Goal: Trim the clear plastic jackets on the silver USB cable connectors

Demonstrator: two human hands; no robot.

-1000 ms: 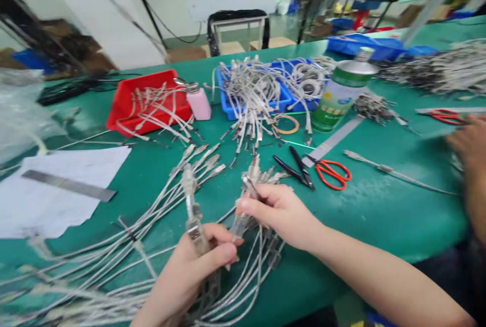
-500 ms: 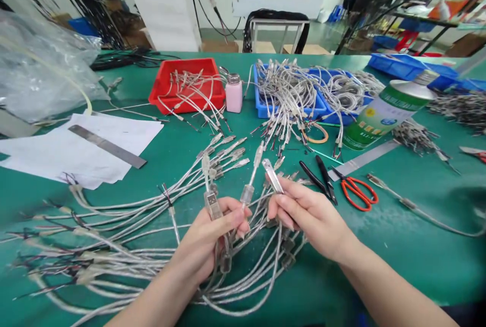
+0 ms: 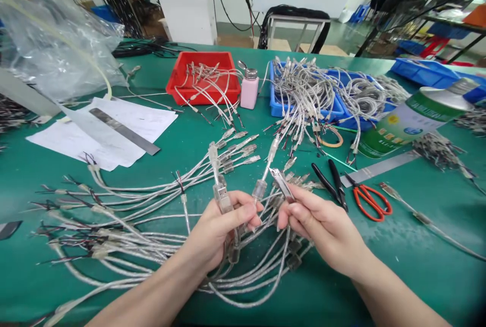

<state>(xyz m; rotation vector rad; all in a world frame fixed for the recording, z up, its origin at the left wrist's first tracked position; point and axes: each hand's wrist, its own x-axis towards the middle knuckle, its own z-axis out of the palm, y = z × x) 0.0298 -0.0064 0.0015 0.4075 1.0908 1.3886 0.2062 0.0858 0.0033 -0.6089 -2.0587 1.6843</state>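
My left hand is closed around a bundle of translucent grey USB cables, with two connectors sticking up above its thumb. My right hand pinches the metal plug of another cable between thumb and fingers, close beside the left hand. The looped cables hang below both hands onto the green table. More cables of the same kind fan out to the left, their stripped wire ends pointing left.
Black pliers and red-handled scissors lie right of my hands. Further back stand a red bin, a pink bottle, blue bins of cables and a tipped green can. Papers with a steel ruler lie left.
The view has swung left and steadied. Both hands have come closer together with the cables raised; another person's hand at the right edge is out of view now.
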